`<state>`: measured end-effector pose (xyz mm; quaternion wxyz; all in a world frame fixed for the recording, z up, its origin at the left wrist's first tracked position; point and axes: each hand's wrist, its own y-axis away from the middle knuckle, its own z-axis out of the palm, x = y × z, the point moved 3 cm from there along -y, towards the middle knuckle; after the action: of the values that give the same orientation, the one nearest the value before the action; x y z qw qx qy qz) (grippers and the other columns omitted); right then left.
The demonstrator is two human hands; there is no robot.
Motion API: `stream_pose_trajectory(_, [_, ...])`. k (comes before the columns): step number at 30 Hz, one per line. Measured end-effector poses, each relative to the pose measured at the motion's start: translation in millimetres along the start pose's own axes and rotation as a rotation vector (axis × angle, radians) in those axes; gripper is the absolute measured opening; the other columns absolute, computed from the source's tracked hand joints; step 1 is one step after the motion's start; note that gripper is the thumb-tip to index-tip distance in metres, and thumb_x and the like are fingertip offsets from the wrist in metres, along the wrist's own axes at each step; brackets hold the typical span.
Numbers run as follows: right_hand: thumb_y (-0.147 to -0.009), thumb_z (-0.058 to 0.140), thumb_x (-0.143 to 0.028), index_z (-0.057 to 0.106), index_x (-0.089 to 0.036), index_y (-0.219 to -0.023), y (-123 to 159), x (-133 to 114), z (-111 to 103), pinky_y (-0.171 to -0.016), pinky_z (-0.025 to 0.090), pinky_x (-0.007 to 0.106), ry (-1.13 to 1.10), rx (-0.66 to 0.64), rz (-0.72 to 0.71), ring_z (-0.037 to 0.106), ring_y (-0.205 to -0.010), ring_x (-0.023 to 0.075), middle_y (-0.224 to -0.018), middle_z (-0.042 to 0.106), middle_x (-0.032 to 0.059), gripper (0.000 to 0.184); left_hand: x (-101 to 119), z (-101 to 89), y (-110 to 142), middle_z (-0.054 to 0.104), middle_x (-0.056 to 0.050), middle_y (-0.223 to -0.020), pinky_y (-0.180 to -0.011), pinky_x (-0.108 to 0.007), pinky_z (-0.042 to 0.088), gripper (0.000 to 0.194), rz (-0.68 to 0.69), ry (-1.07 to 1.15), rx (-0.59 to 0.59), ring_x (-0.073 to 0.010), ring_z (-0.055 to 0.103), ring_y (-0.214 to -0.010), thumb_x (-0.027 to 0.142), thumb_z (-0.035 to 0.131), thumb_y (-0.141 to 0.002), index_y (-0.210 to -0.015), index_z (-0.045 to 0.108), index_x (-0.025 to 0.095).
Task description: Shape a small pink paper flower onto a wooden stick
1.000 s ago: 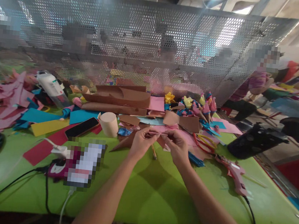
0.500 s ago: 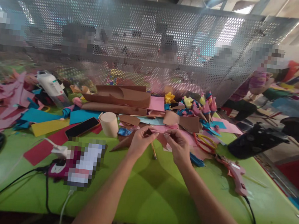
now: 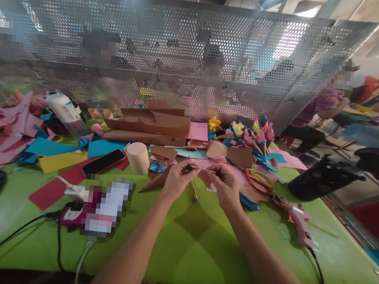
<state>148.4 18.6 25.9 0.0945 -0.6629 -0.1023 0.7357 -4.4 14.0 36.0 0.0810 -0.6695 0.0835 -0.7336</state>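
Observation:
Between my two hands stretches a thin pink paper strip (image 3: 200, 168), roughly level above the green table (image 3: 194, 252). My left hand (image 3: 180, 178) pinches its left end between thumb and fingers. At the right end, my right hand (image 3: 223, 182) is closed in a similar pinch. A pencil (image 3: 194, 192) lies on the table below and between the hands. Brown paper (image 3: 155, 181) rests just left of my left hand, next to a cream paper roll (image 3: 137, 158) standing upright. Close to my right wrist lies a blue folded piece (image 3: 248, 202).
A pink glue gun (image 3: 300, 223) with a black cord lies at right, near yellow-handled scissors (image 3: 263, 180) and a black bottle (image 3: 325, 180). Paper flowers (image 3: 239, 129) and brown sheets (image 3: 153, 124) line the back before a perforated metal screen (image 3: 174, 35). Phones and cables occupy the left.
Both hands stay almost in place, still pinching the pink strip. The strip shows slightly more clearly between the fingertips now.

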Motion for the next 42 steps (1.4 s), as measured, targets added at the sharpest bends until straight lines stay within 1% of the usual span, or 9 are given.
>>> stream_pose_trajectory(3, [-0.072, 0.073, -0.041, 0.067, -0.020, -0.077, -1, 0, 1, -0.056, 0.039, 0.025, -0.011, -0.010, 0.004, 0.050, -0.062, 0.0134, -0.070, 0.063, 0.0009, 0.023, -1, -0.7, 0, 0.065, 0.001, -0.072, -0.061, -0.022, 0.042, 0.020, 0.006, -0.001, 0.002, -0.0105, 0.054, -0.062, 0.035, 0.073, -0.072, -0.081, 0.070, 0.016])
stream_pose_trajectory(9, [-0.071, 0.074, -0.042, 0.066, -0.020, -0.073, 0, -3, 1, -0.051, 0.035, 0.025, -0.009, 0.001, -0.006, 0.045, -0.057, 0.0126, -0.064, 0.058, -0.0005, 0.024, -6, -1.2, -1, 0.065, 0.000, -0.073, -0.063, -0.023, 0.045, 0.024, -0.021, 0.016, -0.003, -0.0110, 0.055, -0.064, 0.037, 0.075, -0.072, -0.083, 0.071, 0.016])
stream_pose_trajectory(13, [-0.072, 0.074, -0.040, 0.066, -0.020, -0.074, 0, -2, 0, -0.055, 0.036, 0.025, -0.013, 0.007, -0.008, 0.047, -0.061, 0.0133, -0.067, 0.059, 0.0000, 0.021, -4, -2.1, -1, 0.065, 0.000, -0.074, -0.065, -0.023, 0.047, 0.024, -0.019, 0.029, 0.013, -0.0104, 0.054, -0.064, 0.037, 0.075, -0.072, -0.083, 0.071, 0.016])
stream_pose_trajectory(17, [-0.072, 0.074, -0.042, 0.067, -0.020, -0.076, 0, -1, 0, -0.056, 0.037, 0.026, -0.015, -0.006, 0.006, 0.049, -0.063, 0.0138, -0.069, 0.061, 0.0006, 0.024, -2, -3.4, -2, 0.065, 0.000, -0.073, -0.063, -0.023, 0.046, 0.025, -0.025, 0.025, 0.022, -0.0108, 0.056, -0.065, 0.038, 0.076, -0.071, -0.082, 0.072, 0.016])
stream_pose_trajectory(21, [-0.070, 0.076, -0.045, 0.066, -0.020, -0.075, 0, -2, 2, -0.055, 0.037, 0.025, -0.038, -0.009, 0.013, 0.048, -0.061, 0.0132, -0.068, 0.059, 0.0000, 0.028, -2, -3.6, -1, 0.064, 0.000, -0.071, -0.061, -0.022, 0.045, 0.024, -0.026, 0.018, 0.015, -0.0102, 0.055, -0.062, 0.037, 0.075, -0.071, -0.081, 0.071, 0.016])
stream_pose_trajectory(27, [-0.070, 0.075, -0.045, 0.064, -0.020, -0.073, 1, -4, 2, -0.052, 0.035, 0.025, -0.027, 0.006, 0.015, 0.046, -0.058, 0.0121, -0.065, 0.057, -0.0009, 0.028, -2, -2.9, -1, 0.067, -0.001, -0.076, -0.064, -0.022, 0.047, 0.023, -0.016, 0.017, 0.004, -0.0110, 0.056, -0.066, 0.036, 0.074, -0.072, -0.084, 0.072, 0.016])
stream_pose_trajectory(32, [-0.073, 0.072, -0.044, 0.064, -0.020, -0.075, 1, -2, 0, -0.056, 0.037, 0.026, 0.033, 0.014, -0.016, 0.048, -0.061, 0.0136, -0.068, 0.059, 0.0000, 0.025, 1, -1.9, 0, 0.066, -0.001, -0.070, -0.061, -0.022, 0.046, 0.027, -0.055, 0.033, 0.029, -0.0108, 0.055, -0.062, 0.039, 0.076, -0.069, -0.081, 0.072, 0.015])
stream_pose_trajectory(37, [-0.072, 0.073, -0.043, 0.064, -0.020, -0.075, 1, -2, 1, -0.056, 0.036, 0.026, 0.020, 0.027, -0.013, 0.047, -0.061, 0.0135, -0.068, 0.058, -0.0002, 0.024, 8, -1.5, 1, 0.065, 0.000, -0.066, -0.060, -0.022, 0.045, 0.025, -0.063, 0.055, 0.029, -0.0105, 0.055, -0.060, 0.039, 0.075, -0.069, -0.079, 0.072, 0.016])
stream_pose_trajectory(42, [-0.071, 0.074, -0.042, 0.065, -0.021, -0.075, 0, -1, 0, -0.057, 0.038, 0.026, 0.016, 0.046, -0.007, 0.048, -0.062, 0.0138, -0.067, 0.059, -0.0007, 0.024, 7, -3.2, 0, 0.065, -0.001, -0.067, -0.061, -0.023, 0.046, 0.028, -0.069, 0.048, 0.035, -0.0111, 0.056, -0.061, 0.040, 0.076, -0.070, -0.081, 0.071, 0.015])
